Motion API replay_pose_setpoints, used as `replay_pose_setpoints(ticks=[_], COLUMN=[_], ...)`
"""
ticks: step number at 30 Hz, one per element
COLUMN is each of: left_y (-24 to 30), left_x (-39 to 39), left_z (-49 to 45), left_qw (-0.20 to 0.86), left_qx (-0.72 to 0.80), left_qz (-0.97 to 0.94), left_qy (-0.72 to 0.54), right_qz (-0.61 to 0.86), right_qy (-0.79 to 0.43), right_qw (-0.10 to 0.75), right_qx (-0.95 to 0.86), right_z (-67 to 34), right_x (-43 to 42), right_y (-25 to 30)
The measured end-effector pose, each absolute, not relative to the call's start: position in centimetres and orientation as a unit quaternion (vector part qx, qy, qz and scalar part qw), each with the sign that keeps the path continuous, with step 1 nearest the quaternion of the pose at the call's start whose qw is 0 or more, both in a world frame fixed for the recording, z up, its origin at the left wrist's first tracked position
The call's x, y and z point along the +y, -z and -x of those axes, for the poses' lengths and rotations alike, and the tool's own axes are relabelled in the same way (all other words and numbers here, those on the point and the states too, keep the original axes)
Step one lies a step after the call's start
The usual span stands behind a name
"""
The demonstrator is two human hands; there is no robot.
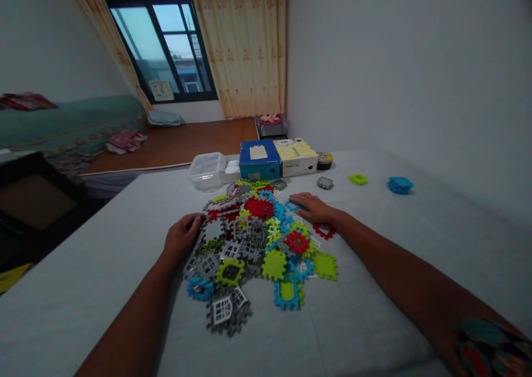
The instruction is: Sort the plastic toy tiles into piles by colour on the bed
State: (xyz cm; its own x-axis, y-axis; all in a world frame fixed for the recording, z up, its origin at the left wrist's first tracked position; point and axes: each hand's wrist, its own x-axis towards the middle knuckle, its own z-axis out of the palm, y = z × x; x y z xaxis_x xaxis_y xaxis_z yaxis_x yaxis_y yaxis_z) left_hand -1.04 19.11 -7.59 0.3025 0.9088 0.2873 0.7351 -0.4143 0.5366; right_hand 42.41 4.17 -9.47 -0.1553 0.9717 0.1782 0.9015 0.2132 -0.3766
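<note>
A heap of interlocking plastic building tiles (253, 235) in grey, red, lime, blue and white lies in front of me. At the heap's left edge rests my left hand (183, 235), its fingers loosely bent against the outer tiles; no held tile shows. My right hand (312, 206) reaches to the heap's upper right, fingers closed on the edge of a blue frame tile (292, 205). Under my right wrist lies a red frame tile (324, 231). Nearer me are a lime square tile (274, 264) and a grey tile group with white window pieces (222, 309).
Behind the heap stand a clear plastic tub (206, 169), a blue box (260, 159), a yellow-white box (297, 157) and a round tin (325, 160). Separate stacks of grey (325, 183), lime (358, 179) and blue tiles (399, 185) sit on the white-covered table (374, 238) at right.
</note>
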Motion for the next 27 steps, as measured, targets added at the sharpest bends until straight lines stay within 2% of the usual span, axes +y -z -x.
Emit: replay_pose_setpoints(ticks=[3, 10, 14, 18, 22, 27], left_y=[7.6, 7.8, 7.7, 7.4, 7.5, 7.8], left_x=[19.1, 19.4, 19.6, 19.7, 20.0, 20.4], left_z=[1.0, 1.2, 1.3, 1.3, 1.3, 1.4], left_qw=[0.154, 0.153, 0.144, 0.134, 0.130, 0.130], left_qx=[0.516, 0.518, 0.520, 0.529, 0.531, 0.530], left_qz=[-0.793, -0.794, -0.798, -0.799, -0.800, -0.797], left_qy=[-0.285, -0.278, -0.269, -0.255, -0.247, -0.259], right_qz=[0.603, 0.649, 0.717, 0.814, 0.903, 0.961], right_qy=[-0.091, -0.053, 0.006, 0.081, 0.134, 0.066], right_qw=[0.192, 0.266, 0.337, 0.383, 0.316, 0.225], right_qx=[-0.768, -0.711, -0.610, -0.429, -0.258, -0.148], right_z=[-43.4, -44.1, -47.2, -54.3, -60.7, -62.5], right_x=[3.7, 3.7, 3.4, -0.4, -7.6, -13.1], right_y=[9.3, 9.3, 7.7, 5.9, 6.7, 9.4])
